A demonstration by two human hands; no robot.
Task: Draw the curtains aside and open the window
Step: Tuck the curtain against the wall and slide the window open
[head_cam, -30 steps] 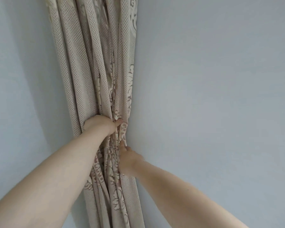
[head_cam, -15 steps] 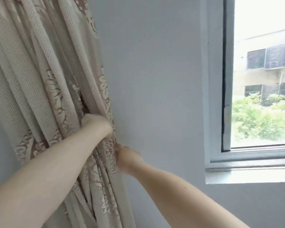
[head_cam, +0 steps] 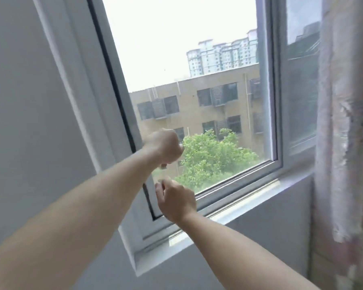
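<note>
Fingers (head_cam: pixel 181 147) of the left hand (head_cam: pixel 166 146) curl into a loose fist at the left edge of the window (head_cam: pixel 189 84), low against the glass; whether they hold a handle or latch cannot be told, as the hand covers that spot. Below it, the right hand (head_cam: pixel 175 200) is raised near the sash's lower left corner, its fingers half bent and narrow, thumb up, with nothing seen between them; contact with the frame cannot be told. The two hands are near each other but apart, both bare forearms reaching in from the bottom of the tilted view.

The window fills the middle of the view, a white frame (head_cam: pixel 269 101) dividing the large pane from a narrower one at right. A white sill (head_cam: pixel 228 216) runs under it, set in a grey wall (head_cam: pixel 29 122). A pale patterned curtain (head_cam: pixel 344 143), blurred, hangs along the right edge, beside the narrower pane. Outside stand a tan building (head_cam: pixel 208 109), a green tree (head_cam: pixel 210 158) and distant towers (head_cam: pixel 220 55).
</note>
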